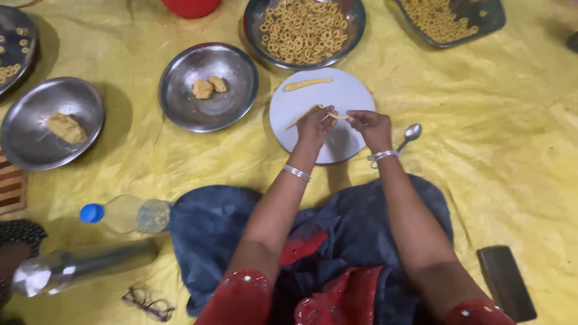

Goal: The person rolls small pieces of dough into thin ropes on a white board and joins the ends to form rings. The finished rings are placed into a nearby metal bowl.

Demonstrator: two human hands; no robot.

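Floor covering: yellow plastic sheet [512, 150], creased, spread edge to edge. Near edge: spectacles [149, 304], steel flask [78, 266], dark flat phone [507, 283]. Beyond, a clear bottle [123, 213] with blue cap lies on its side. Centre: white round board [349, 96]; left hand [314, 125] and right hand [370, 126] pinch a thin dough strip [337, 115] between them. Spoon [410, 133] just beside the board. Far edge: steel bowls, one [304, 30] holding dough rings.
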